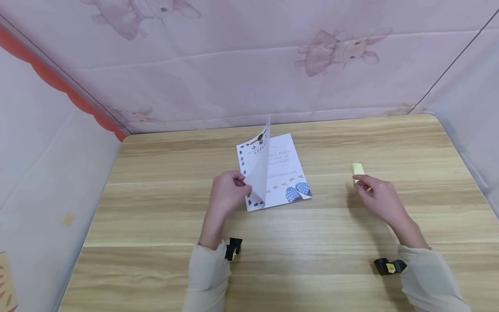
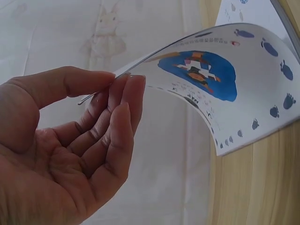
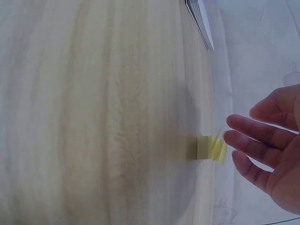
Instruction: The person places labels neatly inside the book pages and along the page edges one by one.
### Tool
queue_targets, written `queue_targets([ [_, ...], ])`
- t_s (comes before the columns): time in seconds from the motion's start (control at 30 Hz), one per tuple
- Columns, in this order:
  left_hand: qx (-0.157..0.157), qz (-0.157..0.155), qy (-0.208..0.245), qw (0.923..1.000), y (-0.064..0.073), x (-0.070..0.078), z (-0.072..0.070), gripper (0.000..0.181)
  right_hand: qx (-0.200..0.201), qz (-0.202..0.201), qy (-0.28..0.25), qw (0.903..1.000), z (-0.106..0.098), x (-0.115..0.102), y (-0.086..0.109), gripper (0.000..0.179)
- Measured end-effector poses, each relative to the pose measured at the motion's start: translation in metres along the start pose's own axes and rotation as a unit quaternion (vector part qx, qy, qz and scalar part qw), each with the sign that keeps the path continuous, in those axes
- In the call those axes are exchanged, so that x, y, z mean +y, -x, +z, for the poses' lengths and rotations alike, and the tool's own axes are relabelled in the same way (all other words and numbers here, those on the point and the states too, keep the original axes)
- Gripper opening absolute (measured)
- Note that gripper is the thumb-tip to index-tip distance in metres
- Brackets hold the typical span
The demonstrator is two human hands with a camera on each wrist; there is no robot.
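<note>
My left hand (image 1: pixel 227 194) pinches the edge of a raised white leaf (image 1: pixel 259 178) of a thin printed booklet (image 1: pixel 286 161). In the left wrist view, the leaf (image 2: pixel 258 82) curves away from thumb and fingertips, showing a blue picture and dark footprints along its border. The booklet lies on the table, blue polka-dot shapes printed at its lower right corner. To the right, my right hand (image 1: pixel 380 198) is at a small pad of yellow sticky notes (image 1: pixel 357 168). Its upper sheets (image 3: pixel 218 149) lift at the fingertips in the right wrist view, with thumb and fingers apart.
The wood-grain table (image 1: pixel 163 225) backs onto a pale pink wall covering (image 1: pixel 234 82) printed with rabbits. More pale covering (image 1: pixel 50 130) hangs at the left side. Black wrist devices (image 1: pixel 234 249) are strapped on at both sleeves.
</note>
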State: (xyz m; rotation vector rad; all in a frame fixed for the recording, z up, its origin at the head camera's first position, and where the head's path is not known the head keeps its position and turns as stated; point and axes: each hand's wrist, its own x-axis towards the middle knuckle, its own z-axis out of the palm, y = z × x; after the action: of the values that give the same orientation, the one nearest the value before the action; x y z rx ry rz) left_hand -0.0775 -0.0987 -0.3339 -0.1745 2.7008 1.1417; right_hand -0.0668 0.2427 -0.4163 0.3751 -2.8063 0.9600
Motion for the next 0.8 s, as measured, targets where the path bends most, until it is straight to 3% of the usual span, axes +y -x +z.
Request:
queue_targets([
  [0.27, 0.002, -0.018, 0.041, 0.9990, -0.001, -0.014, -0.003, 0.009, 0.017, -0.021, 0.010, 0.9996, 0.004, -0.003, -0.002, 0.021],
  [0.5, 0.003, -0.037, 0.051, 0.9980, -0.001, -0.026, -0.007, 0.005, 0.010, -0.043, 0.003, 0.9990, 0.013, -0.008, -0.005, 0.022],
  [0.8, 0.011, -0.036, 0.078, 0.9963, 0.002, -0.040, -0.014, 0.008, -0.008, -0.052, -0.021, 0.9984, 0.027, -0.022, -0.012, 0.022],
])
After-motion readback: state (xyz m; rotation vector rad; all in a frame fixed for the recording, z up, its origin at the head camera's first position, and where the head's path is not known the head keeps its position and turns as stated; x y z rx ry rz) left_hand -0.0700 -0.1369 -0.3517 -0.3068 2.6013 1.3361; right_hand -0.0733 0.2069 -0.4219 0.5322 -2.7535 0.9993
